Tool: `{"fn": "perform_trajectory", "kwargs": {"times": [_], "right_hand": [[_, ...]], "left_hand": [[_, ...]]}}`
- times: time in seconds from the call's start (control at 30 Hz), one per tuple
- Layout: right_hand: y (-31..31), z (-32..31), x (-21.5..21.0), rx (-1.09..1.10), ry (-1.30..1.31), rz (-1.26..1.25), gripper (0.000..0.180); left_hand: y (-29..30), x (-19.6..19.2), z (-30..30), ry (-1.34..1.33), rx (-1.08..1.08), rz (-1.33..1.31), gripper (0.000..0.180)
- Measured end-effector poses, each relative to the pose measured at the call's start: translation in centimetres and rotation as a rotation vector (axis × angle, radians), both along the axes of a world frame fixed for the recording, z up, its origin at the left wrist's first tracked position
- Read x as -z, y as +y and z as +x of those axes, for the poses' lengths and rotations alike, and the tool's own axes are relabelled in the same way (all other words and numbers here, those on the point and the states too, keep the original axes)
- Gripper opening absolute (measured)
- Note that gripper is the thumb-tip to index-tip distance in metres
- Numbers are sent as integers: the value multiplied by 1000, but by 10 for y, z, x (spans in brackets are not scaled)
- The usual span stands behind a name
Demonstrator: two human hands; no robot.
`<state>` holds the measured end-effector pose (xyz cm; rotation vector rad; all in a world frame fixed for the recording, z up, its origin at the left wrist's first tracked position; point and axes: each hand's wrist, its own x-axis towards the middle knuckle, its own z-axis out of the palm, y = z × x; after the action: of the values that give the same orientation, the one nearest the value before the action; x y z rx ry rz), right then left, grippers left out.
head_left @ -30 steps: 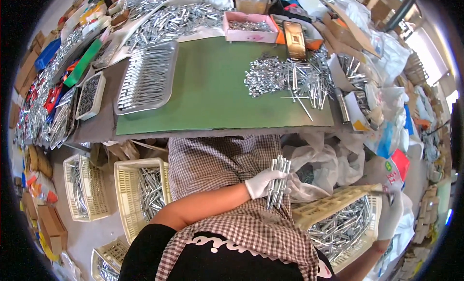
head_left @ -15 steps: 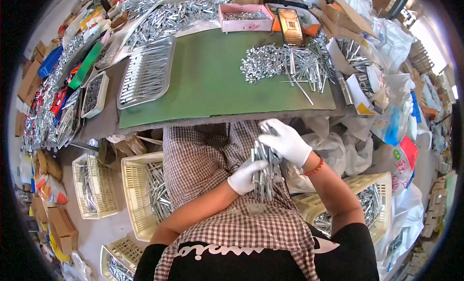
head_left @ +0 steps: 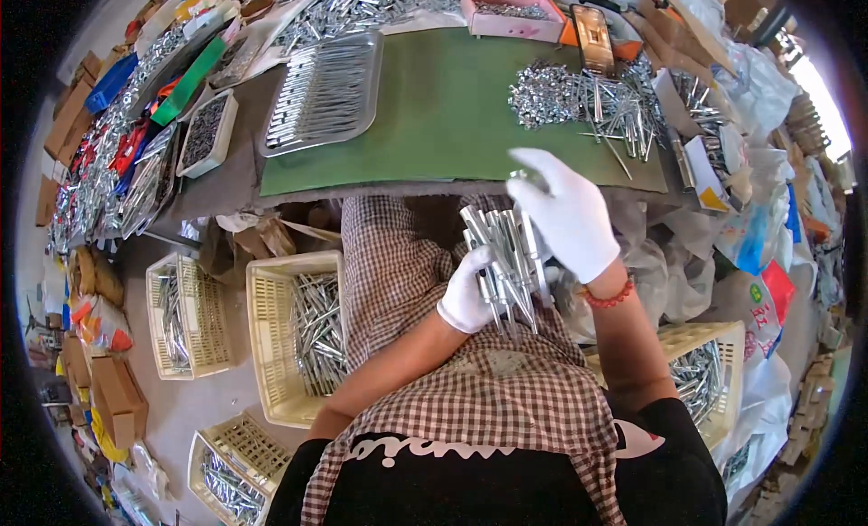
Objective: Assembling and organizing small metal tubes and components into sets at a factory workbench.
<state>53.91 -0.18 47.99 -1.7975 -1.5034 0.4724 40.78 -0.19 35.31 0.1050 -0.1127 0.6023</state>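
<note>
My left hand (head_left: 467, 291), in a white glove, is closed round a bundle of shiny metal tubes and rods (head_left: 509, 255) above my lap, in front of the table edge. The rods stand roughly upright, fanning a little at the top. My right hand (head_left: 568, 214), gloved in white too, is just above and to the right of the bundle. Its thumb and fingers are spread apart, the fingertips slightly blurred. A small metal end shows in the gap between them; whether they touch it is unclear. A checked apron (head_left: 452, 390) covers my lap below.
On the green tabletop (head_left: 434, 110) are a metal tray (head_left: 369, 101) of aligned rods, a heap of small metal pieces (head_left: 547, 96), loose rods (head_left: 624, 110) and a phone (head_left: 592, 39). A pink box (head_left: 511, 26) stands behind. Cream crates (head_left: 267, 345) of metal parts flank my legs.
My right hand has come up off the bundle and its fingers have spread. The left hand still grips the rods, now more fanned out. The view has shifted, so the table appears farther right and higher.
</note>
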Motion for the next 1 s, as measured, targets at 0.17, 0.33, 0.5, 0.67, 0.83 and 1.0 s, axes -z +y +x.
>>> {"fn": "perform_trajectory", "kwargs": {"times": [0.17,0.33,0.5,0.67,0.83,1.0], "right_hand": [[12,-8,0,-47,-271,-176,30],[20,-1,6,-232,-267,171,23],[51,0,-20,-274,-176,346,45],[92,-4,-63,-512,236,288,65],[119,-11,-41,-557,288,519,59],[123,-14,-25,-458,96,461,41]], "left_hand": [[7,-4,-3,128,60,-101,53],[15,-21,-9,182,-32,68,44],[57,-104,0,503,-334,317,48],[117,-128,16,897,-1098,976,65],[135,-98,13,707,-946,848,56],[150,-68,1,771,-936,972,72]]}}
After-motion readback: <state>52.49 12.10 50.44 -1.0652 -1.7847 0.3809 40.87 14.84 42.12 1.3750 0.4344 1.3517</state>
